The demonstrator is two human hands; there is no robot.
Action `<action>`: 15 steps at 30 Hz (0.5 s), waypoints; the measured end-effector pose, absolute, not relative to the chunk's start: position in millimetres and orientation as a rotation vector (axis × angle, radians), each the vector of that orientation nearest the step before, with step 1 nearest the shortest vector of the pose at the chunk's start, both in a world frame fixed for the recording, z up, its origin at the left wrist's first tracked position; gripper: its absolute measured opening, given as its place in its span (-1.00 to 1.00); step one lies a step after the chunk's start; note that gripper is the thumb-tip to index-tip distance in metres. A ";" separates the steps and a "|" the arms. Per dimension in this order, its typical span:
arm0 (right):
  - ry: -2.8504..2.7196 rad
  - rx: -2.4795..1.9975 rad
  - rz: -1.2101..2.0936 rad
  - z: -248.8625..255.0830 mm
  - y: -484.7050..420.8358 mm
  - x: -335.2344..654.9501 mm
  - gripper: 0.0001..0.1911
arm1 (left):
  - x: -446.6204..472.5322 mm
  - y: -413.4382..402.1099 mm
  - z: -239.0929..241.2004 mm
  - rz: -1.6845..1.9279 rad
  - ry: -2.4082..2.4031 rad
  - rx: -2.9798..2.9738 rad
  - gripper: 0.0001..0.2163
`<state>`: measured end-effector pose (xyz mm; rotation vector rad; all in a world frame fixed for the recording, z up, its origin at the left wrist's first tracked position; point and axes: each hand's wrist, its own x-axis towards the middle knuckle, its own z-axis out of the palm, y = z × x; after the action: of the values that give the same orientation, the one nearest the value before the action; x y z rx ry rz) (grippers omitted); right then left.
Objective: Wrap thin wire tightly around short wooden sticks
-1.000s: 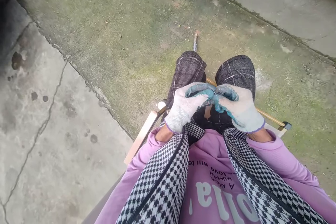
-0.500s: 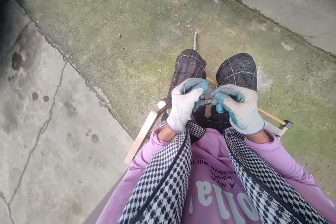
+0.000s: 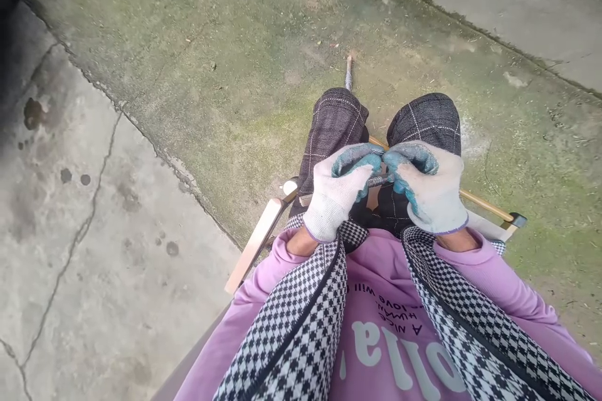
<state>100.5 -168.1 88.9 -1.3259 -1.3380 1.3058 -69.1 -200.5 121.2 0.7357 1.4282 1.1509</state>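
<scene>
My left hand (image 3: pixel 345 182), in a white knit glove with a blue-green coated palm, is closed with its fingers curled inward above my lap. My right hand (image 3: pixel 423 178), gloved the same way, is also closed, its fingertips almost touching those of the left. Between them shows a short piece of a thin stick wrapped in grey cord or wire (image 3: pixel 376 181). Both hands grip it; the fingers cover most of its length. A small tan end piece (image 3: pixel 305 200) shows left of my left hand; I cannot tell whether it belongs to the stick.
A similar wrapped stick (image 3: pixel 348 72) juts out past my left knee over the mossy concrete ground (image 3: pixel 226 94). I sit in a chair with a pale wooden armrest (image 3: pixel 254 244) at the left and a rail (image 3: pixel 489 205) at the right. Cracked bare concrete (image 3: pixel 155 301) lies left.
Both hands have come closer together, the left moving right and the right slightly left. Less of the wrapped stick shows between them.
</scene>
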 end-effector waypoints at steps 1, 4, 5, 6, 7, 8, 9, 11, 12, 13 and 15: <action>-1.338 -1.321 1.291 86.6 -168.4 100.9 -0.94 | -68.8 -201.4 120.3 1.159 1.435 0.767 -0.77; -1.369 -1.314 1.220 83.1 -169.3 100.8 -0.96 | -68.0 -203.8 116.5 1.198 1.456 0.855 -0.78; -1.391 -1.314 1.191 83.5 -169.6 100.4 -0.97 | -67.9 -204.4 115.3 1.209 1.463 0.871 -0.78; -1.415 -1.317 1.166 84.9 -169.8 99.7 -0.97 | -68.1 -204.9 114.3 1.216 1.470 0.880 -0.78; -1.440 -1.321 1.148 87.0 -170.1 99.0 -0.96 | -68.3 -205.1 113.6 1.221 1.475 0.883 -0.79; -1.463 -1.324 1.137 89.6 -170.4 98.3 -0.96 | -68.7 -205.2 113.3 1.225 1.478 0.883 -0.79; -1.483 -1.323 1.131 92.6 -170.7 97.6 -0.95 | -69.0 -205.0 113.2 1.226 1.478 0.879 -0.80; -1.533 -1.306 1.119 98.8 -171.2 96.8 -0.94 | -69.7 -204.4 113.7 1.220 1.477 0.864 -0.83; -1.563 -1.294 1.101 101.7 -171.4 96.8 -0.93 | -69.8 -204.0 114.2 1.216 1.478 0.854 -0.85; -1.595 -1.282 1.078 104.2 -171.5 97.1 -0.92 | -69.9 -203.6 114.9 1.209 1.478 0.844 -0.86; -1.660 -1.271 1.022 107.7 -172.0 98.3 -0.91 | -69.8 -203.0 116.5 1.194 1.469 0.824 -0.89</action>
<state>98.3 -172.0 107.7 -1.2711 -1.6595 1.0216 -69.8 -203.0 116.5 0.8242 1.4694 1.1941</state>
